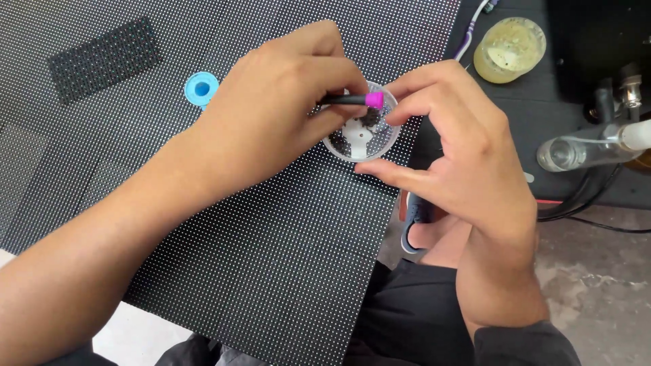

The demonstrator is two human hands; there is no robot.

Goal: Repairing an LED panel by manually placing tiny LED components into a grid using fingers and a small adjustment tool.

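- Black dotted panel (271, 244): flat, finely gridded; a clear round dish (361, 139) rests near its 1 o'clock edge.
- Left hand (271, 112): fingers closed on a black pen-shaped tool (349, 99) with magenta tip, over the dish.
- Right hand (461, 156): thumb and forefinger pinch the dish rim.
- Blue ring (201, 89): at 9 o'clock of the dish.

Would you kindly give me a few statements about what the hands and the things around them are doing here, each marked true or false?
1. The left hand holds a black tool with a pink tip. True.
2. The pink tip is over the small clear round dish. True.
3. The right hand grips the blue ring. False: its fingers sit at the rim of the dish; the ring lies apart, left of the left hand.
4. The dish rests on the dotted black panel. True.
5. The yellowish jar stands on the panel. False: it stands off the panel, on the dark surface to the right.
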